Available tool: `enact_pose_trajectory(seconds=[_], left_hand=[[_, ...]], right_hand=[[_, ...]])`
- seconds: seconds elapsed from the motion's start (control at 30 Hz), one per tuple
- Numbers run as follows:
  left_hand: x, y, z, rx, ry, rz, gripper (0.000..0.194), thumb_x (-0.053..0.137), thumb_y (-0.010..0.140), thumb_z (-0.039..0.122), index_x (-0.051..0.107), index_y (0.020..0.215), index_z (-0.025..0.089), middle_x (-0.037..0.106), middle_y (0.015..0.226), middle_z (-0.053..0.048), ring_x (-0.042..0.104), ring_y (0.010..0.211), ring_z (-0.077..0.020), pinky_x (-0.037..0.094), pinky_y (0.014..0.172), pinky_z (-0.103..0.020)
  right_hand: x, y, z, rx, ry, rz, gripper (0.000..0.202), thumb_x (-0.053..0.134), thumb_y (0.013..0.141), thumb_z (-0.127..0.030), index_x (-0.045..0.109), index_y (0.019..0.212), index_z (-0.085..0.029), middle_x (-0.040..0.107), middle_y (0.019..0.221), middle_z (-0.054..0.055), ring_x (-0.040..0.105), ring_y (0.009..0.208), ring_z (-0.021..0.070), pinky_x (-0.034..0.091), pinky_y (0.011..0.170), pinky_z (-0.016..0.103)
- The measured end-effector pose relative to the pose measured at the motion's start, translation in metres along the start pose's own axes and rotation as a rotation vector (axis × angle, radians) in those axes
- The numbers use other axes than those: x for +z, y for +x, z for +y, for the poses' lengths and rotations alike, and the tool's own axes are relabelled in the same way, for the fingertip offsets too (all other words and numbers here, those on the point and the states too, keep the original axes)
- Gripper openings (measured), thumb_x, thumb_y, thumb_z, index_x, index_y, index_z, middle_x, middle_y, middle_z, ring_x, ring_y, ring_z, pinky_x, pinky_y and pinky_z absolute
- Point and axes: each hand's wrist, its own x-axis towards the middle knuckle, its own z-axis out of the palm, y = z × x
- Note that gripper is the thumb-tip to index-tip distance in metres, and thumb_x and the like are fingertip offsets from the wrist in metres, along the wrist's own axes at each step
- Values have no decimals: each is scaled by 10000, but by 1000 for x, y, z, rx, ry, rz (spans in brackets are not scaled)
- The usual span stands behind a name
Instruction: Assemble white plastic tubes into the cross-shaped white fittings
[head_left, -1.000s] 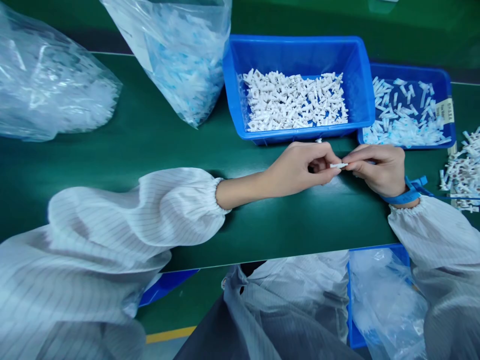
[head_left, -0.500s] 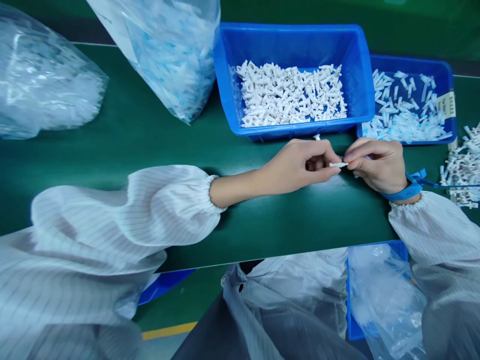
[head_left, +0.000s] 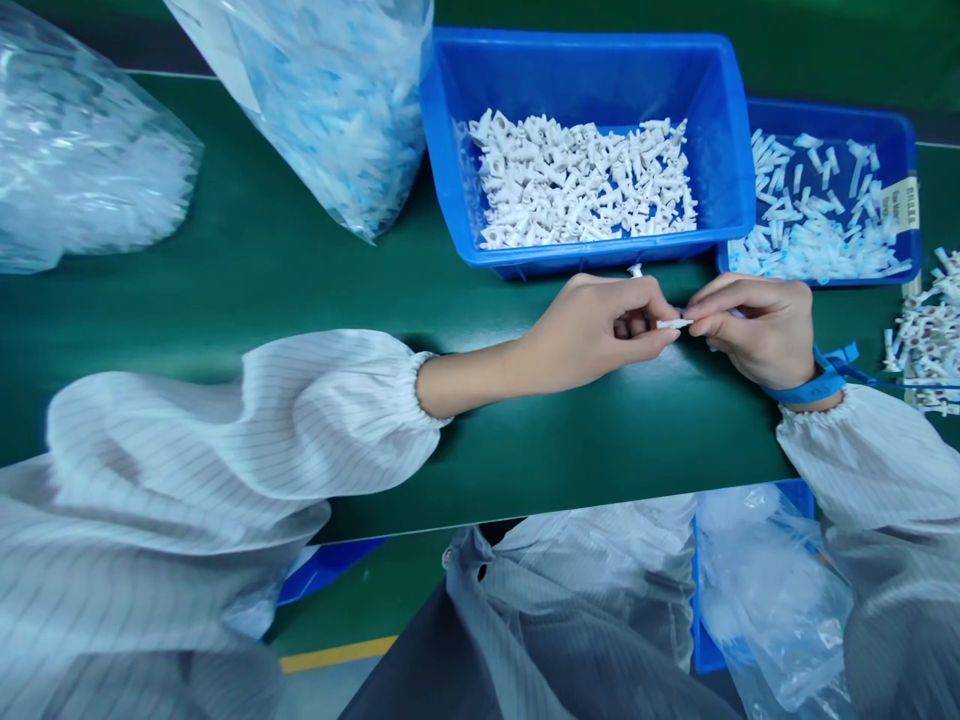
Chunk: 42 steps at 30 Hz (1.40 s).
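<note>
Just in front of the blue bins, my left hand (head_left: 611,330) pinches a small white plastic fitting (head_left: 673,323) between thumb and forefinger. The fitting lies level and points to the right. Its right end meets the fingertips of my right hand (head_left: 757,325), which is closed in a pinch there. What else the right fingers hold is mostly hidden. A blue wrist strap (head_left: 814,382) circles my right wrist. Close behind the left fingers, one loose white fitting (head_left: 635,271) stands by the front wall of the large blue bin (head_left: 592,252).
White fittings fill the large bin's floor. Behind my right hand sits a smaller blue bin (head_left: 916,245) of translucent, blue-tipped pieces. A pile of white parts (head_left: 934,335) lies far right. Two filled plastic bags (head_left: 337,120) rest back left. Another bagged bin (head_left: 701,640) is below the table edge.
The view has shifted slightly, so the bins and bags sit a little higher. Both hands keep their pinch, and the fitting looks slightly turned between them.
</note>
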Motion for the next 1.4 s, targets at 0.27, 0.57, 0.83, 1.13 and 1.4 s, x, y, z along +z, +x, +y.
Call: enact_pose_trajectory(seconds=[0.27,0.57,0.83,1.13,1.4], left_hand=[[1,1,1,-37,-54,14,137,633,858,280,672,812,157,634,612,20,555,527,-65,432,523,-168],[-1,3,0,-84,-167,-29,142,656,844,280,658,793,147,664,624,12,621,546,-76,465,523,-167],[-1,1,-1,-110,-199,-103,232,676,851,370,650,803,144,687,630,0,623,508,-73,447,460,-139],[-2,1,2,-149,-229,-116,285,699,838,415,663,811,134,677,602,-1,614,496,-70,445,460,-136],[-1,4,-2,-127,-188,-100,219,669,849,358,679,872,140,681,677,6,639,591,-81,490,560,-170]], right_hand=[[9,-2,-9,-72,-64,93,57,795,771,-359,775,757,-307,753,772,8,690,675,193,574,634,353],[8,0,-9,-80,-132,80,109,781,784,-372,768,738,-274,754,764,8,695,670,175,565,619,314],[13,-6,-13,-129,-191,85,63,757,807,-345,749,745,-351,757,782,0,702,685,220,597,624,395],[8,-2,-11,-185,-139,28,44,754,813,-341,770,780,-318,771,797,-15,713,691,181,587,626,324],[-16,4,-17,-165,-292,-63,108,800,751,-395,796,827,-318,764,752,-16,568,477,111,460,491,267]])
